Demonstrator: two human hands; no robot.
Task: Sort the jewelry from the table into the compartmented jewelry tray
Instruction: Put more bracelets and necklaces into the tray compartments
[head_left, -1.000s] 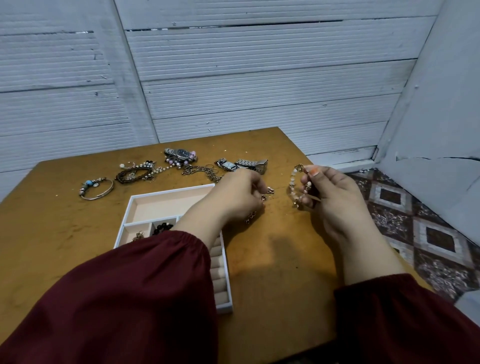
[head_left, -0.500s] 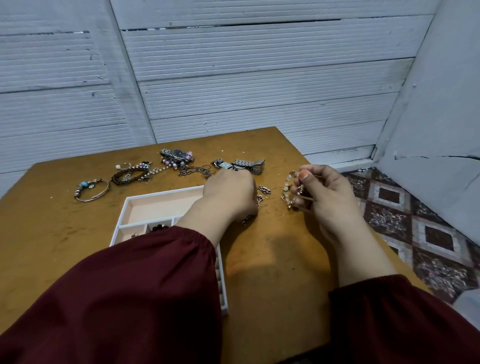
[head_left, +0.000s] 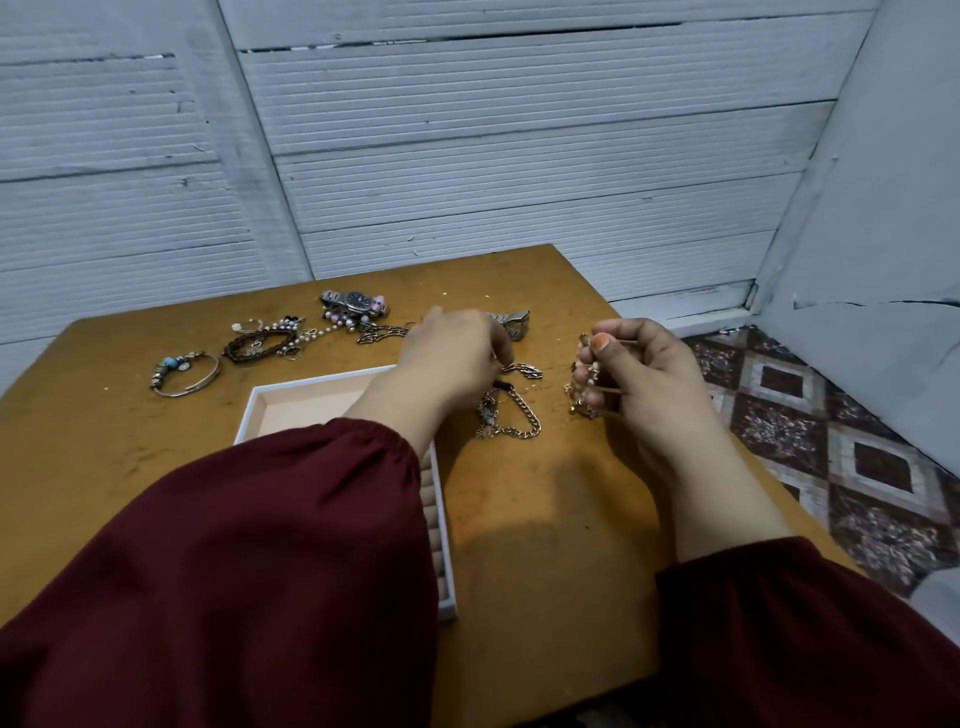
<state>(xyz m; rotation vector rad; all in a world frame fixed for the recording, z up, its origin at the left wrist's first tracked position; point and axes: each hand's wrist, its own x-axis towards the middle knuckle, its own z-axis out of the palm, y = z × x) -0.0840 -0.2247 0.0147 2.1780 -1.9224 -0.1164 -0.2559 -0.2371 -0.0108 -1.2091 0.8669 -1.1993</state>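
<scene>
**At the jewelry table: beaded bracelet (head_left: 584, 387) in the right hand (head_left: 649, 374), tray (head_left: 322, 378) at left**

A person in dark red sleeves (head_left: 260, 545) works at a wooden table (head_left: 519, 519). The right hand, fingers curled, grips the beaded bracelet, a string of pale beads and gold links, towards the table's right edge. The left hand (head_left: 452, 358) reaches over the tray's far right corner. Its fingers bend down over a gold chain (head_left: 519, 423) lying on the wood between the tray and the beaded bracelet. The back of the hand hides the fingertips, so whether it holds the chain cannot be told. The white compartmented tray sits near and left of centre, partly under the left forearm, and its large far compartment shows a peach lining. Along the far side lie a wristwatch (head_left: 358, 301), a dark braided bracelet (head_left: 257, 345) and, farthest left, a bangle with a blue bead (head_left: 184, 371).
</scene>
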